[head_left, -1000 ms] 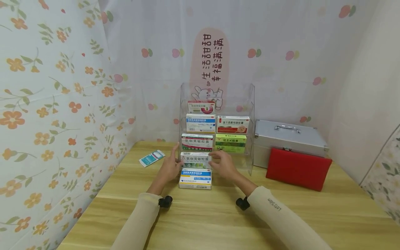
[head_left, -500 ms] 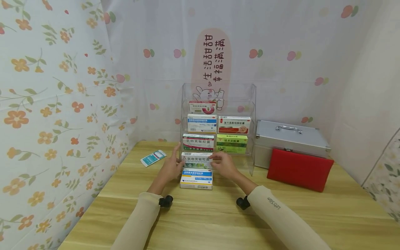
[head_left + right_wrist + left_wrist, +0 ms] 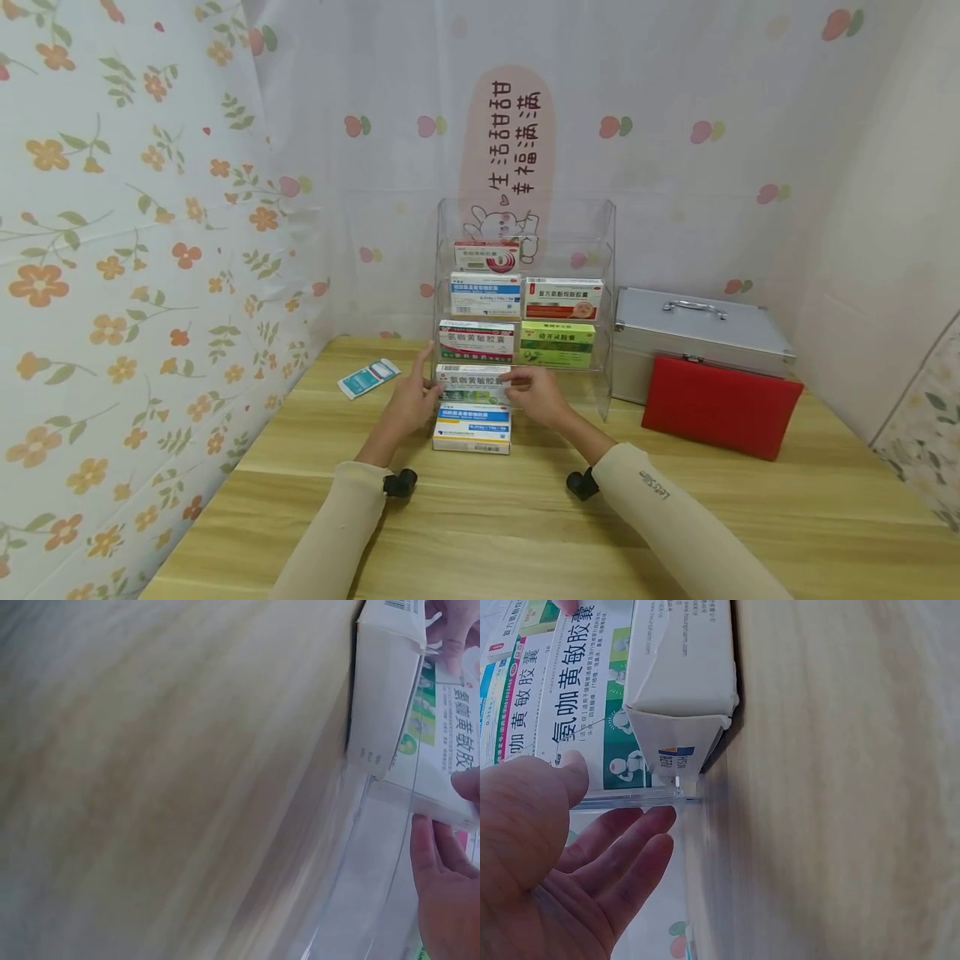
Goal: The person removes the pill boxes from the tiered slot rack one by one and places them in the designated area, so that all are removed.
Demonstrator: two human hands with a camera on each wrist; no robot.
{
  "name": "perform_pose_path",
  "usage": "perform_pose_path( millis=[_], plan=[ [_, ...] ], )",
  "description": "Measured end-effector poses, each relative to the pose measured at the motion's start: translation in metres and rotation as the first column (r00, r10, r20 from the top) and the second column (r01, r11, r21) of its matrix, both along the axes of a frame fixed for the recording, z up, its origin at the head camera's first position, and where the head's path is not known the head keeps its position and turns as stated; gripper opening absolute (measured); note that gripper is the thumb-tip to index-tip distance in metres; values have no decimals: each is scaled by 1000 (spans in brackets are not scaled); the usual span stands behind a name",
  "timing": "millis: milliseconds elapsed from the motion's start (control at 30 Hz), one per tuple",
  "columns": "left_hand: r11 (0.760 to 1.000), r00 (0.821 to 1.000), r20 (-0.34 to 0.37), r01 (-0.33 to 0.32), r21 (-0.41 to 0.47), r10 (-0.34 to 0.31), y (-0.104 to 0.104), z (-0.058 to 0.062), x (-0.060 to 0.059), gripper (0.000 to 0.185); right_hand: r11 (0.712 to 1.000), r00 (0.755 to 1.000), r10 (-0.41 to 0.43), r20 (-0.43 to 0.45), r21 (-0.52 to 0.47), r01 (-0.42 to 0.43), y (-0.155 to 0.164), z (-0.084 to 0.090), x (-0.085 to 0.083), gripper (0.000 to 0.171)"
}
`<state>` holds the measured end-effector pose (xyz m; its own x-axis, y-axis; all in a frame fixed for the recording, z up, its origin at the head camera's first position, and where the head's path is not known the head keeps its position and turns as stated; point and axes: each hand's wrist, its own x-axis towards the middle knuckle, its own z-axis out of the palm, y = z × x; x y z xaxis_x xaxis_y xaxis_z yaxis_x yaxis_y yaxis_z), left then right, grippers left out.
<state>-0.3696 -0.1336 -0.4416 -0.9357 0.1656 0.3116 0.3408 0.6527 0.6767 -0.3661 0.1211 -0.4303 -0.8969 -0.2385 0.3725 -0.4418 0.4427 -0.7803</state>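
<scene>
A white-and-green medicine box [image 3: 472, 382] stands in a low tier of the clear acrylic rack [image 3: 610, 333], between both hands. My right hand [image 3: 538, 393] pinches its right end; the right wrist view puts the thumb on the box front and the fingers [image 3: 424, 847] at its end. My left hand [image 3: 410, 402] rests its thumb [image 3: 574, 776] against the box's left end. Its other fingers [image 3: 634, 877] lie loosely extended outside the rack's side wall. In front of that box sits a blue-and-white medicine box [image 3: 471, 433], touched by neither hand.
Higher tiers hold several other medicine boxes, including a yellow-green one [image 3: 557, 344] and a red-and-white one [image 3: 562, 300]. Right of the rack stand a silver case [image 3: 697, 329] and a red pouch [image 3: 720, 408]. A blue-and-white packet [image 3: 369, 378] lies left on the wooden table [image 3: 525, 533].
The head view has shifted slightly. Both hands stay at the ends of the white-and-green medicine box, and no box has visibly moved within the rack.
</scene>
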Motion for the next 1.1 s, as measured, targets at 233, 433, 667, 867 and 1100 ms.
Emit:
perform_pose_path(
  millis=[233, 433, 667, 867, 1100],
  plan=[
    [1000, 999, -50, 4, -25, -5, 2, -2, 0, 77, 1000, 1000, -20, -22, -3, 20, -1, -4, 0, 18],
    [1000, 999, -51, 2, -11, -2, 2, -3, -1, 77, 998, 999, -50, -11, -49, 50, -2, -4, 1, 20],
    [1000, 997, -80, -9, -20, 7, 0, -4, -1, 76, 997, 998, -38, -44, -71, 35, -1, 0, 0, 19],
    [1000, 998, -67, 0, -19, -1, 0, -3, 0, 77, 996, 992, -39, -121, -86, 29, 2, 1, 0, 18],
    [1000, 997, -73, 5, -14, -6, 0, -4, 1, 78, 991, 982, -64, -176, -124, 42, 5, 3, 3, 19]
  ],
)
